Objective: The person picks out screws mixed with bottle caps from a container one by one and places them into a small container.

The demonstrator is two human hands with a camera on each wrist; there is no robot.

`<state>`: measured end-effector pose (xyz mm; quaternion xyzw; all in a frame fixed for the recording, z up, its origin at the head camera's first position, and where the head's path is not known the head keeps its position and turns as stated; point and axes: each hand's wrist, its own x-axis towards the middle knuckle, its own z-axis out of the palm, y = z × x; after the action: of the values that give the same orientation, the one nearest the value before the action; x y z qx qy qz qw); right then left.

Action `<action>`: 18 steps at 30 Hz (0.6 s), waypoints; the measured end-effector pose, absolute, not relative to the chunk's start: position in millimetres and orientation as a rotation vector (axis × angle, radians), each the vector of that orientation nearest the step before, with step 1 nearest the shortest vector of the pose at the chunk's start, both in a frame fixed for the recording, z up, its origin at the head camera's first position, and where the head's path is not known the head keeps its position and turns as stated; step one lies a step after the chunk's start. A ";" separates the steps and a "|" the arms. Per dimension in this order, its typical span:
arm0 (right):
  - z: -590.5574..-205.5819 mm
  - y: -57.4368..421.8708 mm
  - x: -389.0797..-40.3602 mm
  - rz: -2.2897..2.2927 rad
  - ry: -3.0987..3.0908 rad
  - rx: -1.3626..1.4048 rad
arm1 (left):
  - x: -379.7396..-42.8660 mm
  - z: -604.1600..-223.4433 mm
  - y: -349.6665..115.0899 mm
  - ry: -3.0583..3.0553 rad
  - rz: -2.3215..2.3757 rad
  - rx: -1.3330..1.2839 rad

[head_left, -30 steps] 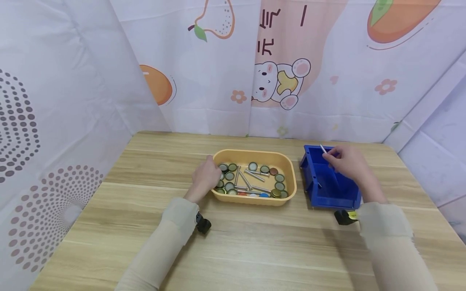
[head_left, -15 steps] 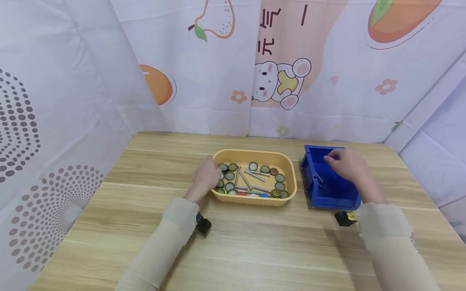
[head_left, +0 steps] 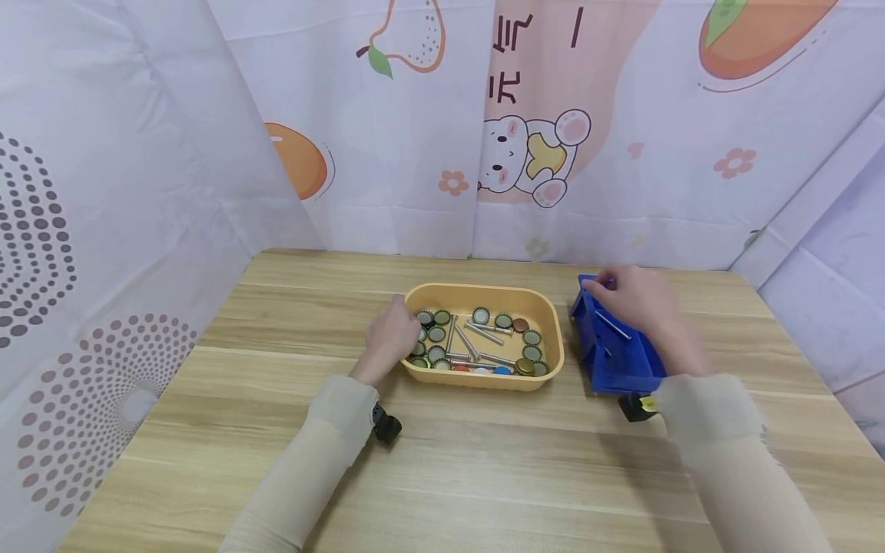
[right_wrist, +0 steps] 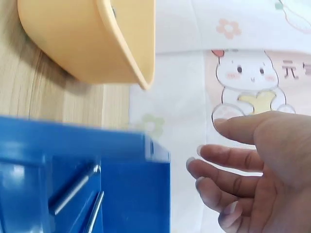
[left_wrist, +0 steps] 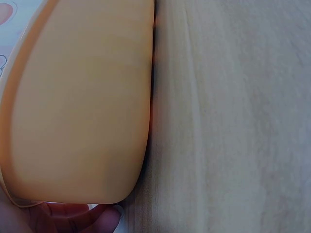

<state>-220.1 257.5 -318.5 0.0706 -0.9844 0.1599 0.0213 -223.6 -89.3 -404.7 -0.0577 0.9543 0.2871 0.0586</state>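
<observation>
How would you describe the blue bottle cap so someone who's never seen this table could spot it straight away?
On the wooden table, find the yellow tray whose end the left hand grips. Inside, along the near wall, slightly right of centre, sits the blue bottle cap. It is the only blue cap in view, between a whitish cap and a gold one.

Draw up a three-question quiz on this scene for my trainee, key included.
1. Which hand touches the yellow tray: A) left, B) right, C) both?
2. True or false: the right hand grips a metal rod.
3. Fill in: the metal rods in the tray lie among bottle ____.

Key:
1. A, the left hand.
2. False; the right hand is empty, near the blue bin.
3. Caps.
</observation>
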 end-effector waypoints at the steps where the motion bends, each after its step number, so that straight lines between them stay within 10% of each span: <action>1: -318.1 253.3 -219.7 0.492 -3.038 0.226 | -223.6 -404.7 -89.4 2.891 0.867 -0.175; 18: -328.6 193.5 -219.2 0.439 -3.152 0.360 | -223.2 -404.5 -89.9 2.901 0.846 -0.175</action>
<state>-219.2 193.5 -328.6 0.1123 -0.9837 0.1370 -0.0303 -223.2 -89.9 -404.5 -0.0576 0.9568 0.2791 0.0571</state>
